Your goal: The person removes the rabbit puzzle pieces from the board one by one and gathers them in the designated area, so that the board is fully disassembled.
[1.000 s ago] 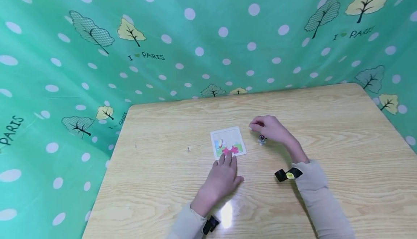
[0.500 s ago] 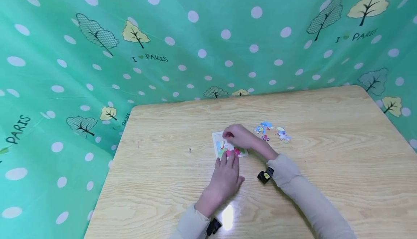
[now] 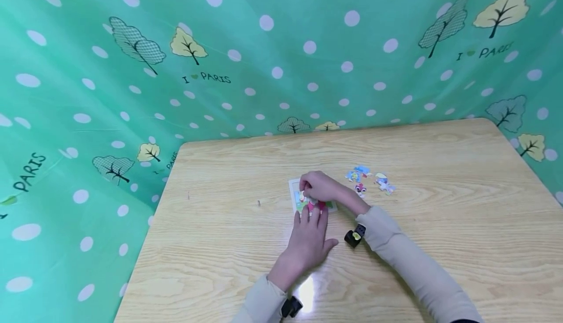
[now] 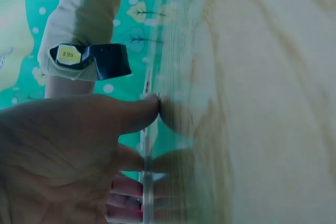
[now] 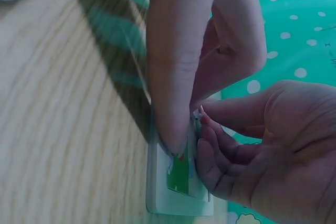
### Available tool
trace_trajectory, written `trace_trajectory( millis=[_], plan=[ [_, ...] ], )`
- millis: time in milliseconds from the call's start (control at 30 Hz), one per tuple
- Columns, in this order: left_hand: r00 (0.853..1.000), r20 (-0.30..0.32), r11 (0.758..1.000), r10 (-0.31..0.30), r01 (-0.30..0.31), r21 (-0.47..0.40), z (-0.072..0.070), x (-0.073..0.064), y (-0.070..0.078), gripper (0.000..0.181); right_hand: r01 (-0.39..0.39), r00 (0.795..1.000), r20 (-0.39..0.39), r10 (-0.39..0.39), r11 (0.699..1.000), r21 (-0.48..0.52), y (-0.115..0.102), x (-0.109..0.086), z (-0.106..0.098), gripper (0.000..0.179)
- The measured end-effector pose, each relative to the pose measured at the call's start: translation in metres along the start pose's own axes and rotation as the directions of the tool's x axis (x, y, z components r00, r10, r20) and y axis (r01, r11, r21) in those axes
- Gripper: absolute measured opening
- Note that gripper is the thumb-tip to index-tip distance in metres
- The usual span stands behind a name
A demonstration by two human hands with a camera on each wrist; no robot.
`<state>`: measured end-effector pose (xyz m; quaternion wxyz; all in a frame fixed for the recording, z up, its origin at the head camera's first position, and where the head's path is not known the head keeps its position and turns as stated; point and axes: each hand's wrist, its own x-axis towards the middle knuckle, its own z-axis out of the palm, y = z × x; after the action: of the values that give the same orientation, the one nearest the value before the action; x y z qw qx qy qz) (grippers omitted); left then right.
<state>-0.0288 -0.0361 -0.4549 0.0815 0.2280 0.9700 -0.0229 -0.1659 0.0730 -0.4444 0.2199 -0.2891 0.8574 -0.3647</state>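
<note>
A small square jigsaw puzzle board point(image 3: 292, 198) with a white rim and a partly covered, colourful picture lies on the table. My left hand point(image 3: 307, 245) rests with straight fingers over its near edge, the thumb spread to the right. My right hand point(image 3: 321, 186) reaches over the board from the right, thumb and fingers bent together. In the right wrist view these fingers pinch a thin puzzle piece point(image 5: 198, 121), mostly hidden, at the board's surface. Left-hand fingers press beside a green part of the picture there. The left wrist view shows the board edge-on point(image 4: 148, 198) under the left fingers.
Several loose puzzle pieces point(image 3: 381, 180) lie right of the board. A tiny dark bit point(image 3: 258, 203) lies on the wooden table point(image 3: 211, 245) to the left. A green dotted curtain point(image 3: 246, 49) hangs behind the table's far edge.
My right hand has moved left from the loose pieces onto the board, uncovering those pieces. Over the last half second it has barely moved. The left hand stays at the board's near edge.
</note>
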Motion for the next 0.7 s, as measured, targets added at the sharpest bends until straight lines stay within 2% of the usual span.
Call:
trace_trajectory(
  millis=[267, 533, 633, 700],
  plan=[
    [1.0, 0.023, 1.0, 0.013, -0.013, 0.005, 0.001, 0.001, -0.003, 0.084, 0.008, 0.999, -0.037, -0.006, 0.998, 0.056, 0.002, 0.0, 0.002, 0.011],
    [0.999, 0.046, 1.0, 0.012, -0.012, -0.012, 0.001, 0.002, -0.004, 0.084, 0.052, 0.987, -0.156, -0.037, 0.995, 0.088, 0.008, -0.005, 0.01, 0.015],
    [0.999, 0.052, 1.0, 0.017, -0.016, -0.016, 0.0, 0.001, -0.004, 0.085, 0.048, 0.976, -0.217, -0.03, 0.996, 0.08, 0.007, -0.005, 0.011, 0.015],
    [0.999, 0.048, 1.0, 0.022, -0.022, -0.008, 0.0, 0.001, -0.005, 0.085, 0.046, 0.958, -0.286, -0.018, 0.995, 0.089, 0.006, -0.006, 0.006, 0.014]
  ],
)
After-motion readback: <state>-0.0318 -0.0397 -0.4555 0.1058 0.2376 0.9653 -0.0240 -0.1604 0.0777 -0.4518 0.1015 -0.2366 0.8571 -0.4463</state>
